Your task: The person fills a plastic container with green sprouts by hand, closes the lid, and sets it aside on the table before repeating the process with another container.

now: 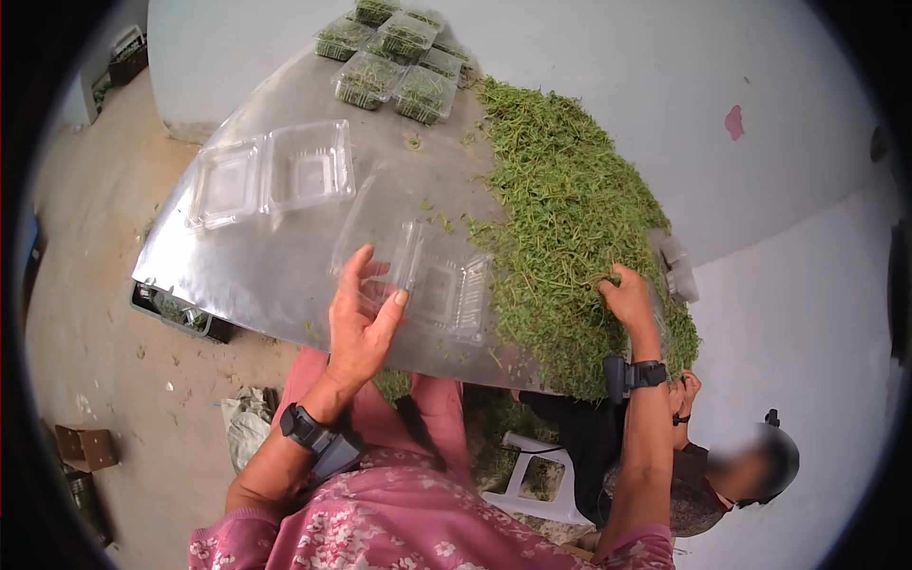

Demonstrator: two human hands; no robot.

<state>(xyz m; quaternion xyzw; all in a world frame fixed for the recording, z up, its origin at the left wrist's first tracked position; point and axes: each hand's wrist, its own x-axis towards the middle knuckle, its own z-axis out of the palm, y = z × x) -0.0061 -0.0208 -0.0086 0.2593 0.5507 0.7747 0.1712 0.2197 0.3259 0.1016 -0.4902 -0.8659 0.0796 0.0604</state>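
Observation:
My left hand point(363, 321) is over the near edge of the metal table, thumb and fingers apart, right at the lid of an open clear plastic clamshell box point(446, 290). The box lies with its base to the right of the hand. My right hand point(630, 296) is at the right side of a large heap of green sprigs point(560, 190), its thumb and fingers pinched on a few of them. A second open clamshell box point(309, 166) lies farther back on the table, to the left.
Several filled clamshell boxes point(369, 78) are stacked at the table's far end. Another person point(698, 470) sits at the right, one hand by the heap's near edge. A white plastic stool point(546, 489) stands below the table. A dark crate point(176, 313) shows under the left edge.

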